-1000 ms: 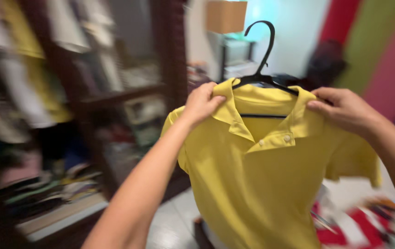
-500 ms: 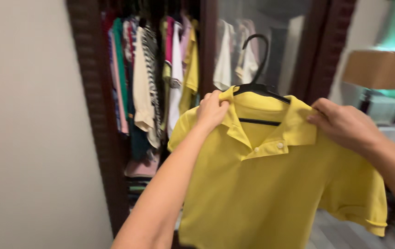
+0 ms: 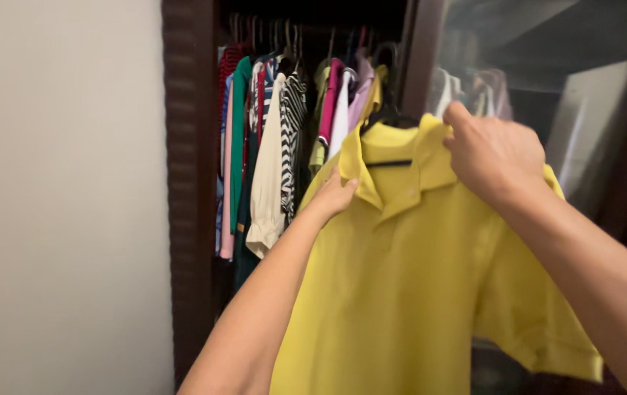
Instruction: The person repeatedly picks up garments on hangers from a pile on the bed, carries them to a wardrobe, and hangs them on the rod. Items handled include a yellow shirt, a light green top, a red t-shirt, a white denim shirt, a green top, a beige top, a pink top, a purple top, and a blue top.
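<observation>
Bright yellow polo shirt (image 3: 401, 278) up front on a black hanger (image 3: 390, 162). Behind: a black-and-white zebra-striped top (image 3: 293, 139), a cream shirt (image 3: 266, 183), a green garment (image 3: 239, 139), a magenta one (image 3: 330, 102). Dark brown wardrobe frame (image 3: 189, 183), off-white wall (image 3: 57, 197).

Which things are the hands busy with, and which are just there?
In hand:
yellow polo shirt
black hanger inside its collar
left hand on one shoulder
right hand at the collar

Just there:
hanging clothes
dark wooden wardrobe
plain wall
</observation>
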